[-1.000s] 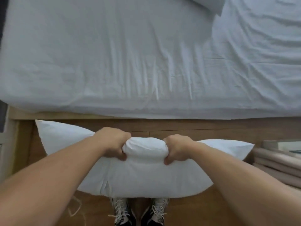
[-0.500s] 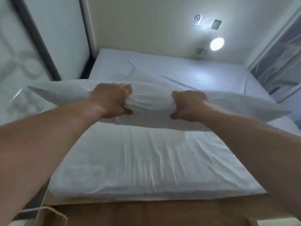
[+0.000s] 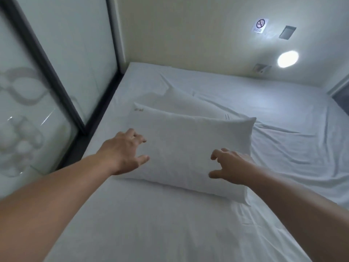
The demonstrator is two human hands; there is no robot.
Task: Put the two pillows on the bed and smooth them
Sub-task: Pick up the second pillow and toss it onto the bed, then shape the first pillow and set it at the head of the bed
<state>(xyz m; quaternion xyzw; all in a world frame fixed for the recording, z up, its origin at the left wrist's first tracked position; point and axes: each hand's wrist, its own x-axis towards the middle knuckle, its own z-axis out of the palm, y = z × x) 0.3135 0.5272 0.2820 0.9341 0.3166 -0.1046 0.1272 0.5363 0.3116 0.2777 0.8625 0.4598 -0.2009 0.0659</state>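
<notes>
A white pillow lies on the white bed, near its left side. Behind it a second white pillow lies flat, partly hidden by the first one. My left hand hovers at the near pillow's left end with fingers spread, holding nothing. My right hand is over the pillow's right part, fingers curled apart and empty. Whether either hand touches the pillow is unclear.
A frosted glass partition with a black frame runs along the bed's left side. A cream wall closes the far end, with a round lamp and a no-smoking sign. The sheet is wrinkled on the right.
I lifted the pillow from the floor, carried it over the bed and let go of it. It now lies in front of the other pillow, and both hands have opened.
</notes>
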